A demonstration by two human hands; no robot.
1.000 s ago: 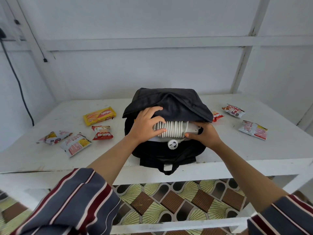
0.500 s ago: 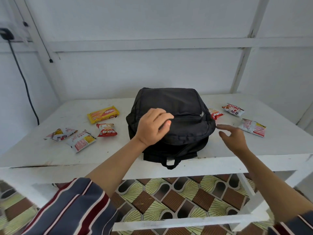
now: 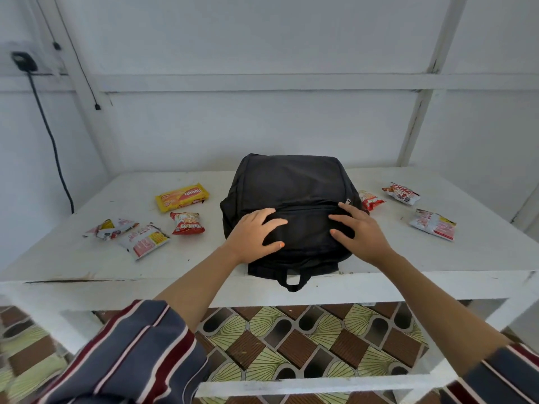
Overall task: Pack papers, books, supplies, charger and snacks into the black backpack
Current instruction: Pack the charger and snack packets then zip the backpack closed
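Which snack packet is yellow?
The long yellow biscuit pack left of the backpack, farthest back on that side; it alone is not mainly red or white.

From where I sit, the left sleeve [image 3: 125, 360] fills the lower left of the frame: loose slate-blue cloth with broad maroon stripes edged in thin pale lines. The right sleeve [image 3: 495, 377], in the lower right corner, has matching stripes. The left hand [image 3: 253, 237] has an orange-painted thumbnail.

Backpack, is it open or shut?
Shut: the black backpack lies flap-down, nothing inside shows; left hand and right hand rest on it. Zipped? Cannot tell.
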